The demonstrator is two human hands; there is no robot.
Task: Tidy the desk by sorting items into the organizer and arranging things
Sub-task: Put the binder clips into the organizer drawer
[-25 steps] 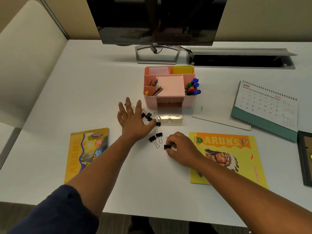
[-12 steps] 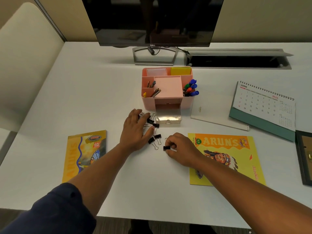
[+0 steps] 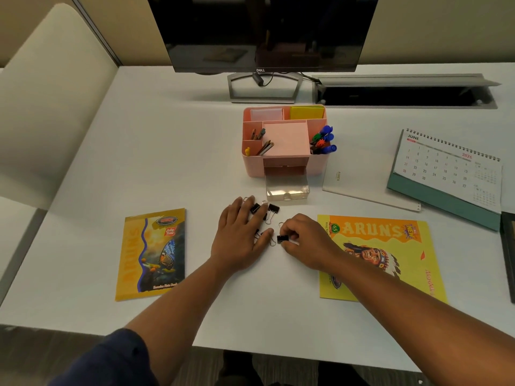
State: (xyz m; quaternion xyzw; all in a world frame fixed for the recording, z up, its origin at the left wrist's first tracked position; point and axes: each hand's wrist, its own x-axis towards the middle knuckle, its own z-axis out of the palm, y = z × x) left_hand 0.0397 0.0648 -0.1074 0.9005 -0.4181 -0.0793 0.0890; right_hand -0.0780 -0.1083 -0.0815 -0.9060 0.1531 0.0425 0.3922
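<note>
Open drawer (image 3: 287, 190) blocks front of organizer (image 3: 284, 140)

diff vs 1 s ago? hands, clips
The left hand, raised with fingers spread a second ago, has come down flat onto the loose binder clips in front of the clear drawer. The right hand still pinches one black clip in place. Organizer, books and calendar unchanged.

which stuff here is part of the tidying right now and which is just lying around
In the job:
- binder clips, loose under the left hand
- one clip pinched by the right hand
- pink organizer with its clear drawer pulled out

Lying about for now:
- butterfly book
- yellow book
- calendar
- white notebook
- monitor
</note>
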